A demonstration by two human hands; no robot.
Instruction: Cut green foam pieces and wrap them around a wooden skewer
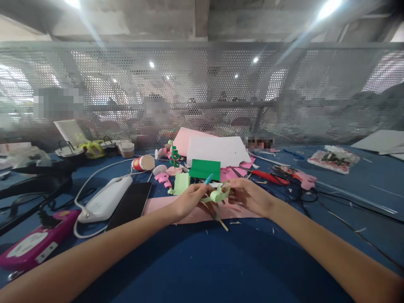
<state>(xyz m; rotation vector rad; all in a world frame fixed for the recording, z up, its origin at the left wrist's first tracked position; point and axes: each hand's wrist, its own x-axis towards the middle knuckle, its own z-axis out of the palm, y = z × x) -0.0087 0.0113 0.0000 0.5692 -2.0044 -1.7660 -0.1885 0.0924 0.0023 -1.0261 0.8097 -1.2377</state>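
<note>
A curled light green paper strip (218, 195) is held up between my two hands, above the pink paper sheet (176, 210). My left hand (191, 201) pinches its left end. A bright blue tip sticks up from that hand; whether it is a long nail or a small tool I cannot tell. My right hand (248, 195) has its fingers closed on the strip's right end. Beneath the hands a thin pale stick (223, 225) slants down; what holds its upper part is hidden. Just behind lie a dark green paper (205, 169) and a light green paper pad (182, 184).
On the left are a phone (131, 204), a white power bank (109, 197) with its cable and a magenta power strip (39, 240). A red-handled tool (269, 176) and a clear rod (360, 198) lie right. White sheets (217, 149) stand behind, before a perforated metal screen (176, 92).
</note>
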